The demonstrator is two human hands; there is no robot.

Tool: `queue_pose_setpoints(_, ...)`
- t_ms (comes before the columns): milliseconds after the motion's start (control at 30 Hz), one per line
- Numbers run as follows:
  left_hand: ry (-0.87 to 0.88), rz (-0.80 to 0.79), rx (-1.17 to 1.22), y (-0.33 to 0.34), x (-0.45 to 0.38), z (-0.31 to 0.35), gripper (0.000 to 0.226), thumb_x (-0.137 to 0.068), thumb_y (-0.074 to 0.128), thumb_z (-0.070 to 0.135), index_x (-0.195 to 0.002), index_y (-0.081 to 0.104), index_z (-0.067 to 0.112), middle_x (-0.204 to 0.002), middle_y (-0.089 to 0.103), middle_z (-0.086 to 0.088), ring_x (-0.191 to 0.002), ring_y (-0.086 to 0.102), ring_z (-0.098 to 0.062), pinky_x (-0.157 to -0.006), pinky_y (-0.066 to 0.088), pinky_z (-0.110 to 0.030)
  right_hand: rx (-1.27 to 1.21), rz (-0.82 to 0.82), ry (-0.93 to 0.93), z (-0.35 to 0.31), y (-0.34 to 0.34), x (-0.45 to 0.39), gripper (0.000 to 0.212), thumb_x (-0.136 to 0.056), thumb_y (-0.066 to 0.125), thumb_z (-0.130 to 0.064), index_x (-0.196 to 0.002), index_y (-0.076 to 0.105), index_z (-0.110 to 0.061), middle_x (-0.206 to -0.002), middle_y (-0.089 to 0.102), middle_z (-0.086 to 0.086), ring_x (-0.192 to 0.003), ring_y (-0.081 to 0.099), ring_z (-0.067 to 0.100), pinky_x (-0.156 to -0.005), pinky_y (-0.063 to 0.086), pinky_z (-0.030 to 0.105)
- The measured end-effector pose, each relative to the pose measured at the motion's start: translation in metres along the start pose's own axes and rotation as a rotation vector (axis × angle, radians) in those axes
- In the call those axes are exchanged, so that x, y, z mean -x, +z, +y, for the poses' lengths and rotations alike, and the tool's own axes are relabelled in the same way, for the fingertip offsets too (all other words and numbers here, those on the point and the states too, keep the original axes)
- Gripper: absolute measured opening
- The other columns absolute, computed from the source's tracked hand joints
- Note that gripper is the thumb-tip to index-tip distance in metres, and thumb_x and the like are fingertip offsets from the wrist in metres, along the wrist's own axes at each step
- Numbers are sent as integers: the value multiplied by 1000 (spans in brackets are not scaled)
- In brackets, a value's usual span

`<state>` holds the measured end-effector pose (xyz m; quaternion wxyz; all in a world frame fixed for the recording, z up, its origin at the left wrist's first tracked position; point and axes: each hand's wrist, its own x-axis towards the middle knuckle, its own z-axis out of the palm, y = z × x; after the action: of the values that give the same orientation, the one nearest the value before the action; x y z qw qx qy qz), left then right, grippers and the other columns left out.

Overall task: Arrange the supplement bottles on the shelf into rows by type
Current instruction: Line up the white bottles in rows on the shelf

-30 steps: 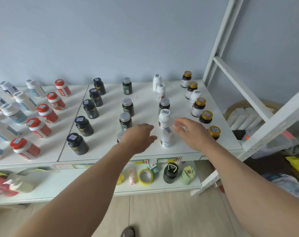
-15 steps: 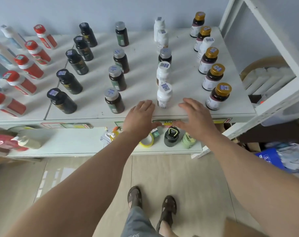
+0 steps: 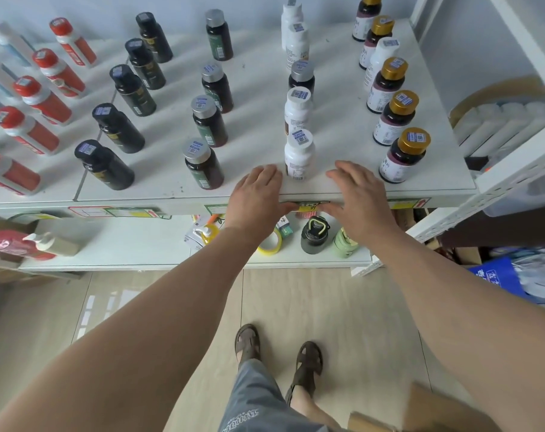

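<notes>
A view looking down over a white shelf (image 3: 343, 145) holding supplement bottles stood upright in rows that run from the front edge toward the back wall. At the far left, partly cut off, stand white bottles with blue labels (image 3: 6, 39). Next comes a row of red-capped bottles (image 3: 43, 99) with red labels, then a row of five all-black bottles (image 3: 118, 127). To their right is a row of four dark bottles with silver caps (image 3: 209, 120).

Right of centre, the white-bottle row (image 3: 298, 112) is not pure: one dark silver-capped bottle (image 3: 301, 77) stands in the middle of it. At the far right, the row of gold-capped dark bottles (image 3: 395, 117) has one white bottle (image 3: 382, 59) wedged in. The sorting appears nearly finished, with these two strays probably still to be swapped.

Every cap carries a small blue-and-white sticker.

The person's left hand (image 3: 255, 198) and right hand (image 3: 360, 196) both rest flat on the shelf's front edge, fingers relaxed and gripping nothing, either side of the nearest white bottle (image 3: 299, 155) and not touching it.

Below, a lower shelf (image 3: 124, 244) holds tape, a pump dispenser and small containers.
</notes>
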<state>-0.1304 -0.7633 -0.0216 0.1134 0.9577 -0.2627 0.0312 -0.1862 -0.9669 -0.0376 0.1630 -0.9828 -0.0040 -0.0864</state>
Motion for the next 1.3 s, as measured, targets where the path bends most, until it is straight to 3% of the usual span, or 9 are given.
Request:
queue_pose_setpoints(233,-17,-49,23,-8,0,2,68,-84,66,48,-136,49,8,-144,46,-4,-136,36,-23,-113,28,-34,-23,-77,43,-4,-9,0,61,-83,70,-39,-136,48,-17,-150,35,2,-137,31,25,-110,27,40)
queue_pose_setpoints(400,-60,-210,75,-24,-2,0,78,-87,61,54,-148,35,13,-156,30,1,-145,21,-16,-117,18,-29,-185,-220,168,-14,-32,-11,66,-86,63,-48,-141,43,-17,-153,33,1,-139,29,20,-114,26,38)
queue_pose_setpoints(533,-172,-269,231,-41,-9,-1,68,-92,57,47,-149,34,19,-156,32,2,-142,29,-16,-112,26,-31,-366,-146,239,-34,-60,-29,70,-87,60,-49,-146,35,-19,-152,35,1,-138,33,17,-108,28,31)
queue_pose_setpoints(667,-235,-300,390,-49,-22,-3,65,-95,56,41,-151,30,22,-154,37,1,-140,35,-20,-112,29,-31,-446,-215,183,-58,-78,-59,72,-85,66,-44,-146,34,-24,-148,40,-4,-135,38,13,-97,28,21)
queue_pose_setpoints(800,-275,-356,563,-52,-34,-8,62,-92,60,39,-148,37,27,-146,47,7,-126,51,-18,-101,40,-28,-411,-304,234,-68,-79,-74,62,-86,68,-37,-141,44,-25,-133,57,1,-116,54,17,-91,39,24)
queue_pose_setpoints(967,-191,-413,779,-57,-41,-20,30,-91,62,33,-121,62,32,-115,69,10,-108,61,-10,-87,46,-22,-427,-303,268,-79,-93,-78,45,-86,68,-35,-128,57,-24,-114,66,0,-99,59,16,-85,44,28)
queue_pose_setpoints(1033,-177,-478,906,-64,-42,-27,30,-92,63,28,-122,64,32,-114,70,14,-109,62,-6,-93,44,-19,-415,-291,279,-83,-98,-79,41,-86,67,-40,-123,60,-25,-110,67,-2,-96,59,15,-78,43,26)
queue_pose_setpoints(1133,-164,-577,1019,-69,-46,-36,33,-92,65,27,-124,63,36,-117,69,18,-115,59,-3,-108,40,-30,-403,-265,308,-91,-103,-81,34,-86,65,-43,-114,64,-24,-102,67,-4,-89,59,13,-66,41,20)
queue_pose_setpoints(1300,-169,-677,1096,-74,-56,-46,34,-90,66,30,-123,64,34,-122,68,11,-121,57,-14,-111,40,-37,-371,-236,345,-102,-108,-86,31,-86,64,-45,-106,67,-22,-97,67,-2,-84,58,13,-63,40,20)
